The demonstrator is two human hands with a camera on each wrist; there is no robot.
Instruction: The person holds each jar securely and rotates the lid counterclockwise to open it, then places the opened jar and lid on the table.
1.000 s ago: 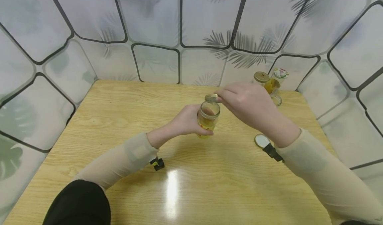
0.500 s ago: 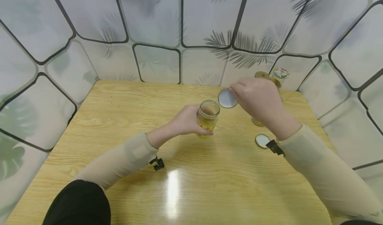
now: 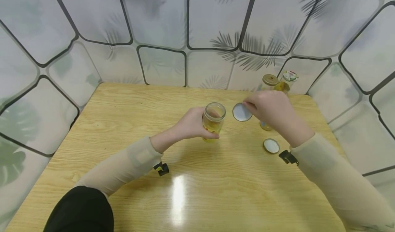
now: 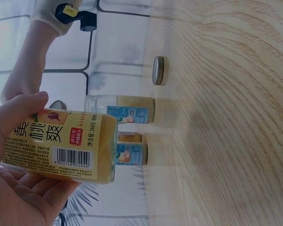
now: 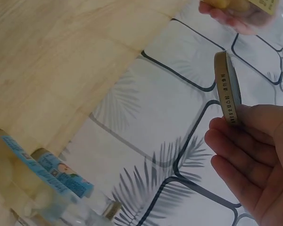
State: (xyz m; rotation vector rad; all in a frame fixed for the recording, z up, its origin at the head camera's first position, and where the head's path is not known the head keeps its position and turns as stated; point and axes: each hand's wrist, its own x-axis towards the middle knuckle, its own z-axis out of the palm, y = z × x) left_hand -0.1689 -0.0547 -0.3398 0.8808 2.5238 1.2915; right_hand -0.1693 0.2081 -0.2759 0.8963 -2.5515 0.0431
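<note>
My left hand [image 3: 191,124] grips a lidless glass jar [image 3: 213,122] with pale yellow contents, fingers and thumb wrapped round its side. The left wrist view shows the jar's yellow label [image 4: 56,146] with a barcode and peach picture. To the right of the jar, my right hand [image 3: 271,110] pinches a gold lid [image 3: 242,112] by its edge between thumb and fingers. Its white underside faces the head camera, and its printed gold rim [image 5: 225,87] shows in the right wrist view. Lid and jar are apart, with the jar's round mouth uncovered.
A second lid [image 3: 271,146] lies white side up on the table [image 3: 139,108]. Behind my right hand stand a jar with a gold lid [image 3: 270,79] and one with a patterned lid [image 3: 290,76]. Another blue-labelled jar [image 4: 127,110] is mostly hidden by that hand in the head view.
My right hand has carried the lid away from the jar's mouth, to the right and slightly down, turning its white underside into view. The left hand and jar have hardly moved.
</note>
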